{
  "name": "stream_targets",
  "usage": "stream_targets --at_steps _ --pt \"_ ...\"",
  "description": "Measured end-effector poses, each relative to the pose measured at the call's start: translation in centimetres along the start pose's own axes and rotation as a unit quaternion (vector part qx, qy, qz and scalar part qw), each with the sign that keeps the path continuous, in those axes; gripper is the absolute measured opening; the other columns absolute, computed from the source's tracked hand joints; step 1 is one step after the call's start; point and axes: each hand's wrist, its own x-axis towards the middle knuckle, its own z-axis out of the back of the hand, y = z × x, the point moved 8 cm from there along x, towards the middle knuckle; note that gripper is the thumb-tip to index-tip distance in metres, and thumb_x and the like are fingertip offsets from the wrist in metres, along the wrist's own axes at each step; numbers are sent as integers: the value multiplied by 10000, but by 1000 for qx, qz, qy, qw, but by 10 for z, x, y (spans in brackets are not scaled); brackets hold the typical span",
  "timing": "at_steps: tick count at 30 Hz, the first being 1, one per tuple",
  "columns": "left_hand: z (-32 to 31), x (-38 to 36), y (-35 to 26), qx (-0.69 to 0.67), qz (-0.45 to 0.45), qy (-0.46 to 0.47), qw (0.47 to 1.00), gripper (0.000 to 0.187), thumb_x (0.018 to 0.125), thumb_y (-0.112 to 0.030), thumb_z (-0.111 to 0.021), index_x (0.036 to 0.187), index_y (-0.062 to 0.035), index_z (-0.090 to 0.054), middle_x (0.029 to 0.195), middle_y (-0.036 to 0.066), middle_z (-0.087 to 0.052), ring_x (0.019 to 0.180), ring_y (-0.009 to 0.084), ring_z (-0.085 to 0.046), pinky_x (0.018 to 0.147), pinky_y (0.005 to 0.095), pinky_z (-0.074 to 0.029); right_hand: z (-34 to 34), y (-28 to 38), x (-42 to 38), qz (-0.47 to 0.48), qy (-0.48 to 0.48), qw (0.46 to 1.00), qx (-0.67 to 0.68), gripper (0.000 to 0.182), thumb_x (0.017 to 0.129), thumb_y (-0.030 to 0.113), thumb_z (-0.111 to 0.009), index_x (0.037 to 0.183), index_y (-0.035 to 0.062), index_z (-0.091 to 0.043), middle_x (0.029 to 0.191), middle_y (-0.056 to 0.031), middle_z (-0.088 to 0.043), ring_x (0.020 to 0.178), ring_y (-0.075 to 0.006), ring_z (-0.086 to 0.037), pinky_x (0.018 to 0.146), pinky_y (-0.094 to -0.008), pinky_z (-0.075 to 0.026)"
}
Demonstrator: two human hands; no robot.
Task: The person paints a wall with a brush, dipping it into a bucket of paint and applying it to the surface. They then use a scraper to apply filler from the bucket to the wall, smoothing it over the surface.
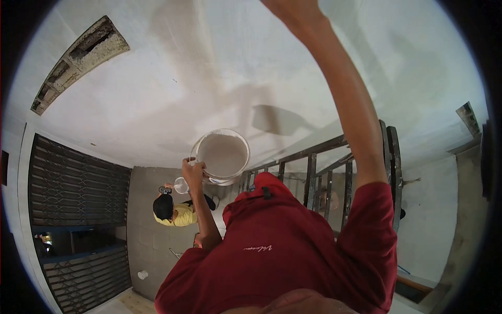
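Observation:
My left hand (pixel 194 171) is closed on the rim and handle side of a round white bucket (pixel 225 132). Pale, greyish paint-like material fills the inside of the bucket, which is held up close to the white wall (pixel 172 99). Raised high, my right arm reaches to the wall at the top of the view. Only the wrist and part of my right hand (pixel 294 9) show there; its fingers are cut off by the frame edge, so anything they hold is out of sight.
A dark ladder (pixel 311 180) stands against the wall to my right. Below on the left, a person in a yellow shirt (pixel 184 215) is by a small white container (pixel 181 185). A folding metal gate (pixel 81 183) lies far left. A white cup-like object (pixel 142 275) rests on the floor.

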Motion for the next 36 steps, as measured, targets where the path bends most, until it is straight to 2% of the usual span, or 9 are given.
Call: stream_targets --at_steps 3,4,5,9,13,18,21,27,36 --pt "-3 6 1 27 -11 4 1000 450 611 1 -584 1044 71 -486 614 136 -570 392 197 -547 356 285 -447 -53 -5 -51 -30 47 998 -18 136 751 90 -574 647 22 -520 641 -138 -519 575 -260 -529 519 -399 -416" --pt "-4 6 0 27 -16 3 999 450 610 1 -585 1044 70 -486 615 134 -570 395 199 -549 357 287 -449 -57 9 -83 -36 80 996 -1 104 648 156 -681 728 93 -658 933 -129 -594 802 -306 -616 586 -373 -538" --pt "-5 5 0 28 -20 4 999 449 610 1 -586 1043 68 -487 615 133 -570 398 200 -551 358 288 -451 -76 20 -114 -33 124 990 -54 95 729 147 -673 821 141 -692 913 -56 -550 829 -235 -606 586 -322 -531" --pt "-7 2 -3 4 -6 4 1000 446 611 -4 -590 1041 64 -490 625 134 -570 405 204 -555 359 292 -453 -125 81 -258 -45 271 961 18 74 715 83 -629 787 67 -630 1087 -183 -558 988 -314 -609 713 -367 -573" --pt "7 2 5 3 -8 -12 1000 450 612 -6 -593 1044 62 -489 640 141 -569 401 205 -551 358 294 -449 -141 100 -316 -101 475 864 130 97 776 162 -622 807 73 -644 992 -148 -597 915 -292 -614 686 -432 -548" --pt "14 -4 8 13 -8 -22 1000 450 603 1 -584 1040 60 -495 639 145 -565 382 211 -542 344 302 -432 -125 28 -215 -142 378 911 78 139 791 151 -566 764 208 -690 879 -80 -637 873 -276 -623 692 -449 -496" --pt "15 -2 8 23 -6 -27 999 443 602 1 -578 1034 61 -497 637 148 -565 372 213 -540 337 304 -420 -73 -12 -105 -144 280 948 43 121 821 172 -571 875 165 -679 867 -82 -610 767 -284 -621 628 -426 -493" --pt "3 -4 -11 60 -18 -13 998 460 597 -2 -587 1043 69 -499 650 144 -562 390 211 -547 340 296 -444 14 -10 -8 -7 -49 999 4 79 737 82 -555 684 26 -569 679 -158 -531 604 -291 -562 545 -413 -454" --pt "-2 4 2 23 -12 -7 1000 465 596 -16 -584 1042 81 -495 663 145 -564 420 205 -556 346 290 -464 -106 69 -298 -29 240 970 -21 72 720 145 -645 776 101 -635 1074 -172 -553 964 -300 -598 704 -345 -558"
